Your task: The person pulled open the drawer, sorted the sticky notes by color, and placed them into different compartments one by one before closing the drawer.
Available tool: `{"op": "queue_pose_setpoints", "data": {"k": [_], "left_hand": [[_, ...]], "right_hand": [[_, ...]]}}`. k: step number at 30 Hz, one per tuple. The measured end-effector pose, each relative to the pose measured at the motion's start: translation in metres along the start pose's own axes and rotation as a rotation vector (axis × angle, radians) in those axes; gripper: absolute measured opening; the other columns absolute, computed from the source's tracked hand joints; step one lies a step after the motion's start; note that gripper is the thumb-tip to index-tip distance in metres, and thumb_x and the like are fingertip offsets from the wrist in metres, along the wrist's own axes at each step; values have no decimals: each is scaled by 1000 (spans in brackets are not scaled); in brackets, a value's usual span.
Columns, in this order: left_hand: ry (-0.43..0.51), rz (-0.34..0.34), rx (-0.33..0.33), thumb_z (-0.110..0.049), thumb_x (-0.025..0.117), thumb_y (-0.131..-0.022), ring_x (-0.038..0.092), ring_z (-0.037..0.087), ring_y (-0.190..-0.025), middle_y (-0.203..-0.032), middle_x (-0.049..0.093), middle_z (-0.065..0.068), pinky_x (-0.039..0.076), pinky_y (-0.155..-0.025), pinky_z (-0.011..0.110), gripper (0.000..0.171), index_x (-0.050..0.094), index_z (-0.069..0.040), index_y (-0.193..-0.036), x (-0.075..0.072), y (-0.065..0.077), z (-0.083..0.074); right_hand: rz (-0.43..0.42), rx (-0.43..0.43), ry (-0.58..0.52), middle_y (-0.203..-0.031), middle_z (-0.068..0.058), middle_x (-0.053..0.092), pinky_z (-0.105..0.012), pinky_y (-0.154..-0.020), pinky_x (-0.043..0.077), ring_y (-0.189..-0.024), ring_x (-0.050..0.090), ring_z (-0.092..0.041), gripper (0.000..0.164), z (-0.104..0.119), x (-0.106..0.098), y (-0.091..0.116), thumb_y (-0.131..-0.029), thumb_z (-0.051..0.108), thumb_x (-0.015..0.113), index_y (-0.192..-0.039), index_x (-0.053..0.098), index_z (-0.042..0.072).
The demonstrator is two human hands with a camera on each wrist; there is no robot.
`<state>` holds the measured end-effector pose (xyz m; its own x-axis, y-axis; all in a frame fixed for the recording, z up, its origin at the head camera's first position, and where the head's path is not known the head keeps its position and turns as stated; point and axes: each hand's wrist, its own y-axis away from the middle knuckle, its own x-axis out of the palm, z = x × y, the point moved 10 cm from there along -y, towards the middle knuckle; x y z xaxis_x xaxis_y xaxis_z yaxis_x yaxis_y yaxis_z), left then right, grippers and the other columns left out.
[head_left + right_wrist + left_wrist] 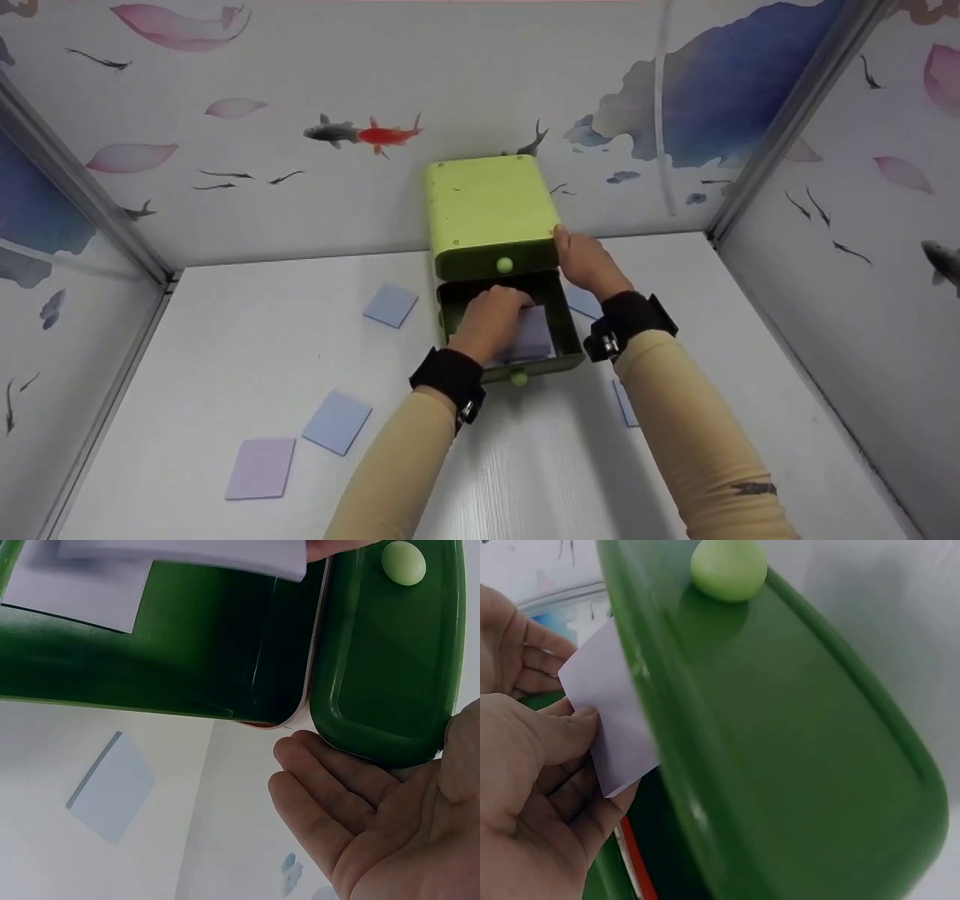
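Observation:
A two-drawer green box (491, 199) stands against the back wall, its lower drawer (551, 366) pulled out and its upper one closed. Inside the lower drawer, my left hand (491, 324) pinches a pale purple square card (619, 709) between thumb and fingers, tilted in the left wrist view. Another pale card (82, 585) lies on the drawer floor in the right wrist view. At the box's right front corner rests my right hand (589, 262), its fingers extended beneath the corner and its thumb against the side. The left fingertips are partly hidden in the head view.
Blue square cards (390, 305) lie left and right of the box, one partly under the right wrist. Nearer the front left are a blue card (337, 421) and a purple card (260, 469). Printed walls (480, 75) enclose the white table (510, 465).

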<state>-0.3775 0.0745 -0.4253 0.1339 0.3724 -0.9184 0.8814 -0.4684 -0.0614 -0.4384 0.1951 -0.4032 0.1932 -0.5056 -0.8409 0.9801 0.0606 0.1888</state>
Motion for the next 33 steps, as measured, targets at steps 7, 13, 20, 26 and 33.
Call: {"op": "queue_pose_setpoints", "data": {"k": [7, 13, 20, 26, 33], "left_hand": [[-11, -22, -39, -4, 54, -98, 69, 19, -97, -110, 73, 2, 56, -81, 34, 28, 74, -17, -113, 8, -5, 4], [58, -20, -82, -6, 54, -99, 69, 22, -102, -115, 72, 4, 56, -86, 35, 28, 73, -16, -116, 11, -8, 9], [39, 23, -56, -5, 55, -97, 69, 20, -102, -113, 72, 3, 55, -85, 34, 27, 73, -16, -114, 20, -9, 7], [39, 41, -43, -4, 56, -95, 68, 17, -90, -102, 74, 2, 55, -78, 33, 25, 76, -15, -106, 26, -7, 6], [-16, 63, -54, -5, 57, -95, 66, 16, -85, -96, 72, 2, 54, -74, 34, 22, 76, -15, -100, 35, -7, 7]], "right_hand": [[13, 9, -10, -144, -28, 45, -51, -111, 36, -132, 45, -43, 74, 1, 4, 0, -106, 43, 5, -138, 46, -10], [23, 9, -4, -148, -27, 42, -51, -113, 34, -135, 42, -43, 73, 3, 4, 0, -106, 43, 4, -143, 41, -8], [10, 10, -5, -146, -27, 43, -50, -113, 34, -135, 42, -43, 73, 3, 1, -1, -106, 43, 5, -141, 44, -8], [-3, 15, 1, -145, -27, 45, -50, -113, 34, -134, 43, -43, 73, 2, -1, 0, -106, 43, 5, -138, 47, -8], [12, 14, 1, -149, -27, 41, -50, -115, 31, -137, 40, -42, 72, -2, 2, -1, -106, 42, 4, -143, 40, -8]]}}
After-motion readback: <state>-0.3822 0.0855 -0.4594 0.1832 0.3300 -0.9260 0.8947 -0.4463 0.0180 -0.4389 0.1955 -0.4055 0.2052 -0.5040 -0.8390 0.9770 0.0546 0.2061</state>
